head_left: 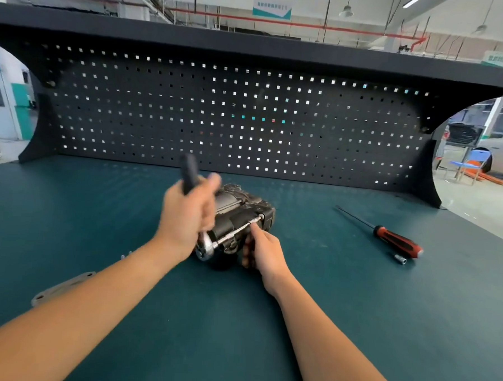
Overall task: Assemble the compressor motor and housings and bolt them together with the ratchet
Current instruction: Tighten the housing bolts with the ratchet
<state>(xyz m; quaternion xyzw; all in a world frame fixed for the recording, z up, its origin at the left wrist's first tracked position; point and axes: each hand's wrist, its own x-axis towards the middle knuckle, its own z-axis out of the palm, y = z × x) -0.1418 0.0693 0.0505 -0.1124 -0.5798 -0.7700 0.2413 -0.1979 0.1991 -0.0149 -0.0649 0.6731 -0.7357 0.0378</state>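
Head view. The green tabletop fills the lower half of the frame. Its far edge meets a dark pegboard that spans the middle of the frame under a dark shelf. Bare green surface lies wide in the lower middle and lower right. On the right, past the pegboard's curved end, the workshop floor shows.

Both forearms come in from the bottom edge and meet at the centre of the frame. The left hand is raised and wrapped round the black handle of the ratchet. The handle is blurred and points up toward the pegboard. The ratchet's chrome head sits low at the near left end of the compressor. Its extension bar runs up and to the right to a bolt point on the housing.

The right hand lies just right of the compressor. Its fingers are curled against the near flank, holding it, and the forefinger reaches up to touch the extension bar.

The compressor is dark and lies on its side on the tabletop at the centre of the frame, well clear of every edge.

At right of centre lie a red-and-black screwdriver and, just beside its handle, a small socket. At lower left a flat pale plate shows past the left forearm.
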